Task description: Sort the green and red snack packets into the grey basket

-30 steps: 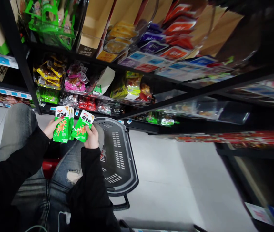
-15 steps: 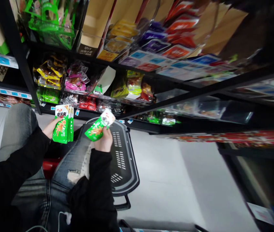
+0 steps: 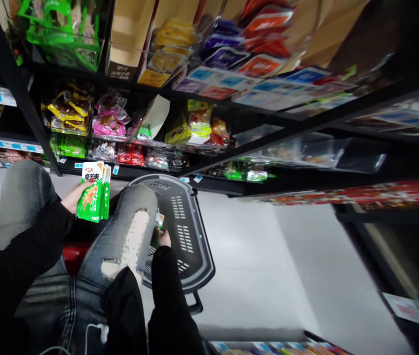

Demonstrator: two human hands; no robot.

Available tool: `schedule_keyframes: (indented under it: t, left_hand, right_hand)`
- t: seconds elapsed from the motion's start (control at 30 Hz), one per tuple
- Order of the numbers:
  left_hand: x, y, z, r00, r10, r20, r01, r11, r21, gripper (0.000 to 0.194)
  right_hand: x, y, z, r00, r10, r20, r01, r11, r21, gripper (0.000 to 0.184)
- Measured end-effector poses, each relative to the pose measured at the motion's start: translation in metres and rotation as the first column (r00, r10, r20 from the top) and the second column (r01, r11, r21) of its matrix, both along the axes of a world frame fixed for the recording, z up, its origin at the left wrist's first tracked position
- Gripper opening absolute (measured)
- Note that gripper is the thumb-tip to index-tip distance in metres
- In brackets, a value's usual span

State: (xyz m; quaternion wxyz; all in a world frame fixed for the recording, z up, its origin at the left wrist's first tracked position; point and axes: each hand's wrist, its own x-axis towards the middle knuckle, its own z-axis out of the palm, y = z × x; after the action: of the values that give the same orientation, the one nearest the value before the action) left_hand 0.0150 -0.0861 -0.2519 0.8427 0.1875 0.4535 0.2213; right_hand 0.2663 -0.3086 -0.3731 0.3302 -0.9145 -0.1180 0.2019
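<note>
Several green and white snack packets [image 3: 91, 202], fanned in a stack, are gripped in my left hand [image 3: 73, 198] above my left thigh. My right hand [image 3: 164, 238] reaches down past my right knee, over the dark shopping basket [image 3: 195, 224]. Its fingers are closed on a single green and white snack packet [image 3: 159, 219], which my knee partly hides. I cannot tell whether that packet touches the basket floor.
Black shelves with bagged snacks [image 3: 70, 111], pink packets [image 3: 110, 116] and an open white carton [image 3: 154, 118] stand in front. A diagonal shelf post [image 3: 27, 98] rises at the left. Grey floor [image 3: 253, 256] lies right of the basket. A red seat [image 3: 74, 256] shows between my legs.
My right hand has lowered its packet from above my knee down into the basket area. My left hand stays nearly in place with its stack. The view has shifted slightly.
</note>
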Motion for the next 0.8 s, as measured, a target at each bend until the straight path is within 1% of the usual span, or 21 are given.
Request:
schedule_keyframes:
  t: [0.07,0.1,0.17,0.23,0.27,0.3,0.33,0.37,0.4,0.43,0.47,0.53,0.6,0.67,0.73,0.8]
  left_hand:
    - [0.001,-0.001,-0.002,1.0,0.011,-0.016,-0.011,1.0,0.016,0.02]
    - [0.001,-0.001,-0.002,1.0,0.021,-0.021,-0.02,1.0,0.02,0.02]
    - [0.002,-0.002,-0.003,0.998,0.044,-0.039,-0.043,0.999,0.022,0.021]
    - [0.004,-0.003,-0.003,0.997,0.067,-0.049,-0.065,0.997,0.034,0.022]
    - [0.005,-0.004,-0.003,0.996,0.075,-0.05,-0.073,0.996,0.047,0.023]
    - [0.006,-0.005,-0.004,0.995,0.082,-0.052,-0.079,0.995,0.062,0.023]
    - [0.007,-0.005,-0.005,0.994,0.095,-0.061,-0.09,0.993,0.081,0.022]
    - [0.007,-0.006,-0.006,0.991,0.108,-0.073,-0.1,0.99,0.103,0.021]
    - [0.008,-0.006,-0.008,0.989,0.121,-0.086,-0.11,0.986,0.126,0.02]
    - [0.007,-0.006,-0.01,0.986,0.134,-0.097,-0.119,0.982,0.143,0.019]
    - [0.007,-0.006,-0.011,0.984,0.146,-0.099,-0.13,0.98,0.152,0.02]
    - [0.005,-0.004,-0.014,0.985,0.156,-0.077,-0.144,0.979,0.143,0.023]
    - [0.003,-0.003,-0.015,0.987,0.156,-0.048,-0.149,0.981,0.121,0.026]
    - [0.002,-0.002,-0.015,0.99,0.136,-0.03,-0.132,0.984,0.12,0.029]
    - [0.002,-0.003,-0.014,0.992,0.121,-0.033,-0.115,0.984,0.136,0.029]
    - [0.004,-0.004,-0.013,0.992,0.118,-0.039,-0.11,0.981,0.161,0.028]
  right_hand:
    - [0.003,0.013,0.005,1.0,-0.03,-0.003,0.03,0.999,-0.012,0.024]
    - [0.005,0.021,0.012,0.999,-0.05,0.003,0.05,0.999,-0.003,0.024]
    - [0.004,0.04,0.035,0.996,-0.069,0.054,0.067,0.997,0.043,0.027]
    - [-0.013,0.064,0.067,0.991,-0.053,0.12,0.038,0.991,0.13,0.031]
    - [-0.028,0.078,0.083,0.989,-0.013,0.148,-0.016,0.981,0.191,0.032]
    - [-0.046,0.093,0.098,0.984,0.088,0.153,-0.131,0.946,0.297,0.032]
    - [-0.067,0.109,0.112,0.963,0.24,0.126,-0.27,0.887,0.373,0.033]
    - [-0.088,0.124,0.122,0.927,0.361,0.098,-0.369,0.836,0.407,0.036]
    - [-0.108,0.138,0.129,0.892,0.447,0.072,-0.436,0.806,0.401,0.041]
    - [-0.125,0.151,0.133,0.871,0.487,0.062,-0.473,0.799,0.372,0.046]
    - [-0.138,0.16,0.135,0.864,0.501,0.059,-0.487,0.8,0.351,0.049]
    - [-0.152,0.171,0.132,0.856,0.516,0.027,-0.501,0.816,0.288,0.05]
    - [-0.152,0.172,0.126,0.843,0.538,-0.021,-0.518,0.822,0.238,0.048]
    - [-0.147,0.169,0.123,0.832,0.551,-0.062,-0.525,0.82,0.227,0.044]
    - [-0.14,0.164,0.123,0.843,0.531,-0.089,-0.493,0.828,0.267,0.04]
    - [-0.135,0.16,0.123,0.869,0.482,-0.112,-0.43,0.847,0.314,0.038]
